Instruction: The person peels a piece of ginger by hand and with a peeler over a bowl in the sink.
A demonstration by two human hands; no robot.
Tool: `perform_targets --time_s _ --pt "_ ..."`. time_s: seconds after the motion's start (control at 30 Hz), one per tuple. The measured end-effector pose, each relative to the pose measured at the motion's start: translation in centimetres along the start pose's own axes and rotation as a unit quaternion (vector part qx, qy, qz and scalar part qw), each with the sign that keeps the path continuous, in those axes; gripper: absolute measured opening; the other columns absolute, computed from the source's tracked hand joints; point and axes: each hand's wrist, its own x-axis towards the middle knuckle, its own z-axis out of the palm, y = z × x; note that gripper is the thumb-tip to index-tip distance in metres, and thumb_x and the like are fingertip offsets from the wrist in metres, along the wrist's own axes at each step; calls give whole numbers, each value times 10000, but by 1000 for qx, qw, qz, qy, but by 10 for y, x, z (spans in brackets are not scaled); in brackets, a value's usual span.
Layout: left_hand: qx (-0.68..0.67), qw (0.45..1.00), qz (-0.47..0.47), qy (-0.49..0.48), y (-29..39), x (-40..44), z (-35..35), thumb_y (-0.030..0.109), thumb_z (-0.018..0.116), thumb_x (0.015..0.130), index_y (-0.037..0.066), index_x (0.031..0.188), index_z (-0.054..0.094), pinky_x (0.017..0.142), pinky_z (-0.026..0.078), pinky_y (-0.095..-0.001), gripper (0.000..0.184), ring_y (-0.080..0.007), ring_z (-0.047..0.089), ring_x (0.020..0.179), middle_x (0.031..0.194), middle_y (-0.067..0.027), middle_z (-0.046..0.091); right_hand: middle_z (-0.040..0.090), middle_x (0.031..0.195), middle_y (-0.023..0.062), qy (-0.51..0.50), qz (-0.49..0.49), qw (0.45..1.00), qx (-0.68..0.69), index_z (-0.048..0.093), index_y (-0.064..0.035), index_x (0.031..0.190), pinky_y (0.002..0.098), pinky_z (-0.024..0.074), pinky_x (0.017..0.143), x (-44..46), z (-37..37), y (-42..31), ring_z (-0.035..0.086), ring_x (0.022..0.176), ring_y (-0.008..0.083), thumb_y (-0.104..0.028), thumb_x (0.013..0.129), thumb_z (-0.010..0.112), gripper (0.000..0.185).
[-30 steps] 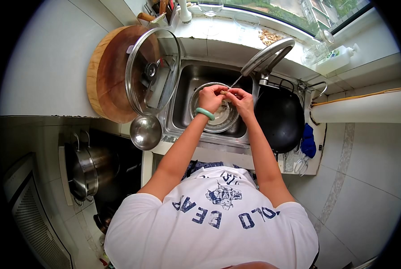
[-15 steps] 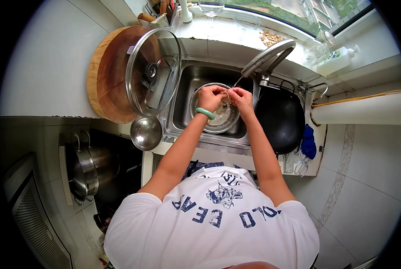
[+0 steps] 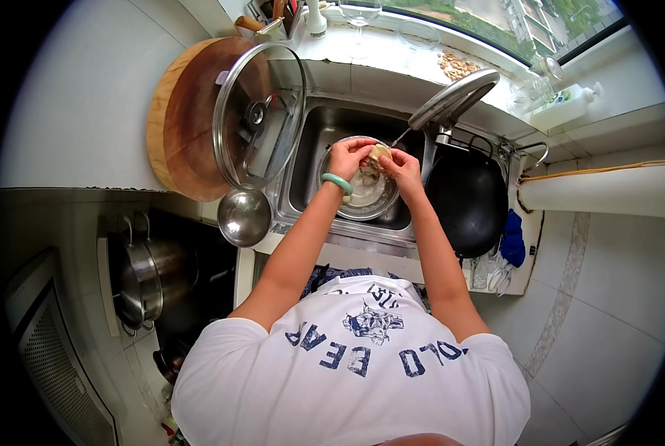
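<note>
My left hand [image 3: 347,157], with a green bangle [image 3: 338,183] at the wrist, pinches one side of a pale tan, soft-looking piece of food [image 3: 378,153]. On its other side, the fingers of my right hand [image 3: 404,171] are closed on the same piece. I cannot make out its kind. Both hands are over a round metal bowl [image 3: 331,165] in the sink [image 3: 300,175]. Cloudy water and pale pieces [image 3: 364,190] lie in the bowl. A thin stream runs from the faucet [image 3: 451,97] beside the piece.
Left of the sink, a glass lid [image 3: 225,126] leans before a round wooden board [image 3: 170,119], with a metal bowl [image 3: 244,218] below. A black wok [image 3: 466,201] stands to the right. The windowsill holds a wine glass [image 3: 360,15], tan pieces [image 3: 457,65] and a pump bottle [image 3: 563,104].
The piece between my fingers now shows larger and paler, held spread and up. My hands have shifted slightly, and the whole view has moved a little.
</note>
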Motion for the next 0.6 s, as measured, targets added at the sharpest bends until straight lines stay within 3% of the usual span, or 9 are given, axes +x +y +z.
perform_targets --time_s 0.07,0.2,0.27,0.5,0.6 --pt "-9 1000 -24 -1 -2 0 -5 47 568 829 20 979 640 603 467 -185 168 -71 582 692 849 -45 652 621 853 14 2 49 998 29 605 -10 1003 194 460 633 0 -3 1 569 725 71 -105 792 651 237" --pt "-41 998 -45 -3 -13 0 -12 70 504 871 25 1032 608 619 472 -188 197 -85 586 704 874 -57 648 619 868 2 -5 45 997 62 599 -17 1040 181 445 612 -4 -3 2 561 731 62 -98 810 623 245" --pt "-109 988 -113 -4 -10 -3 -12 82 455 895 24 1074 572 654 489 -210 222 -113 604 765 926 -79 639 613 871 -6 24 66 993 99 594 -21 1046 173 435 601 -3 -4 2 551 724 54 -99 823 602 236" --pt "-165 976 -142 -14 -3 -11 -11 84 452 890 9 1065 562 655 503 -229 220 -133 614 793 948 -108 635 600 840 -18 20 86 985 149 586 -27 1063 161 419 589 -3 -11 -3 532 678 54 -111 833 582 245" --pt "-89 990 -105 5 -14 -7 -12 112 484 881 10 1046 578 661 501 -234 216 -127 608 817 936 -82 637 613 867 -2 20 46 993 111 579 -8 1072 178 439 604 -4 -8 -5 560 704 69 -87 822 592 263"
